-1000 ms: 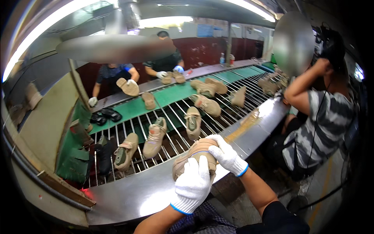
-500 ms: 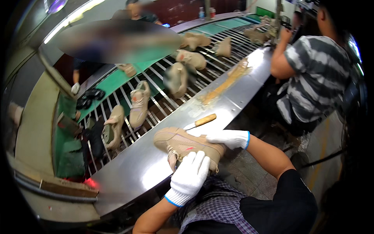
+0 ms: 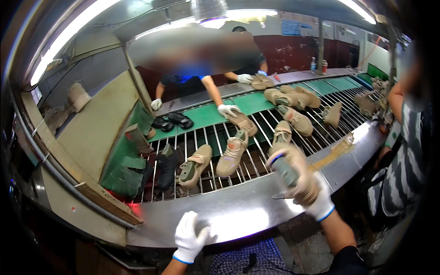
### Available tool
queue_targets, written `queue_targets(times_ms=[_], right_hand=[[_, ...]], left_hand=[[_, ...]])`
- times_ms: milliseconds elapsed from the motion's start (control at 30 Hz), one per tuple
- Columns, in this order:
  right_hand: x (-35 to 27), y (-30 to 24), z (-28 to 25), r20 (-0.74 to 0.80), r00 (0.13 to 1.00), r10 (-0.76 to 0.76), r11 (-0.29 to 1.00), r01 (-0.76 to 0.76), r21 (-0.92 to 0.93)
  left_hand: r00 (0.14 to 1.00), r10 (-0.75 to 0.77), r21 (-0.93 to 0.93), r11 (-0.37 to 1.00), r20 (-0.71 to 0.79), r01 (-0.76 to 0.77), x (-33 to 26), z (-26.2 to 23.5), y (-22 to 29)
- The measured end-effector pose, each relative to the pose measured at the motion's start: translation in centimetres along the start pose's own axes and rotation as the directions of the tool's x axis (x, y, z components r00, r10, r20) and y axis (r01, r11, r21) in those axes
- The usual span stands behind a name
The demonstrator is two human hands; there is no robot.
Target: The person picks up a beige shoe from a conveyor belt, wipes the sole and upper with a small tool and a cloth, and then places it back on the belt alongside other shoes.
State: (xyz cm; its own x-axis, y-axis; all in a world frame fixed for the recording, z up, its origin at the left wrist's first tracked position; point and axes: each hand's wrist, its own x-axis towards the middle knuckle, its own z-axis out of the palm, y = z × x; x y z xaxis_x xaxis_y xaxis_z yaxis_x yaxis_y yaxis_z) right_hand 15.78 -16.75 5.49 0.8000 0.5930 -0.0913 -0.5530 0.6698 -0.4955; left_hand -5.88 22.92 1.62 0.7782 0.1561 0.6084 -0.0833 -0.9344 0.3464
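Above the metal ledge (image 3: pixel 158 221), the right hand (image 3: pixel 321 204) grips a beige shoe (image 3: pixel 297 176), left fingers (image 3: pixel 186 222) and thumb parted.

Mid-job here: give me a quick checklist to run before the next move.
1. Right hand has the held shoe: ok, gripped at one end.
2. Left hand free: ok, empty and open.
3. Held shoe clear of the laced shoe behind it: cannot tell, they overlap in view.
4. Co-worker's gloved hand off the shoes: not ok, it is on a beige shoe.
5. Held shoe's laces tidy: cannot tell, too blurred.
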Motion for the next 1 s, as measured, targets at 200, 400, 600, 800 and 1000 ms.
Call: queue_targets(times_ms=[200, 400, 600, 800, 1000], right_hand=[[8.9, -15.4, -8.0, -0.292, 0.681, -0.671, 0.694, 0.440, -0.570], [18.5, -9.4, -3.2, 0.295, 0.562, -0.773, -0.412, -0.090, -0.907], [30.8, -2.5, -0.5, 0.549, 0.817, -0.178, -0.844, 0.160, -0.512], [40.9, 0.3, -5.7, 0.378, 0.908, -0.180, -0.892, 0.011, -0.453], [45.1, 1.0, -9.5, 0.349, 0.875, -0.334, -0.862, -0.134, -0.490]], left_hand=[[0.926, -0.378, -0.017, 0.926, 0.005, 0.378, -2.5, 1.1, -8.3], [0.880, -0.474, 0.054, 0.879, 0.014, 0.473, -1.6, 2.9, -11.4], [0.894, -0.448, 0.092, 0.890, -0.006, 0.447, 1.3, 6.1, -13.2], [0.868, -0.497, 0.055, 0.866, -0.018, 0.497, 1.4, 6.0, -13.9], [0.873, -0.486, 0.063, 0.871, -0.045, 0.488, 2.6, 5.9, -14.5]])
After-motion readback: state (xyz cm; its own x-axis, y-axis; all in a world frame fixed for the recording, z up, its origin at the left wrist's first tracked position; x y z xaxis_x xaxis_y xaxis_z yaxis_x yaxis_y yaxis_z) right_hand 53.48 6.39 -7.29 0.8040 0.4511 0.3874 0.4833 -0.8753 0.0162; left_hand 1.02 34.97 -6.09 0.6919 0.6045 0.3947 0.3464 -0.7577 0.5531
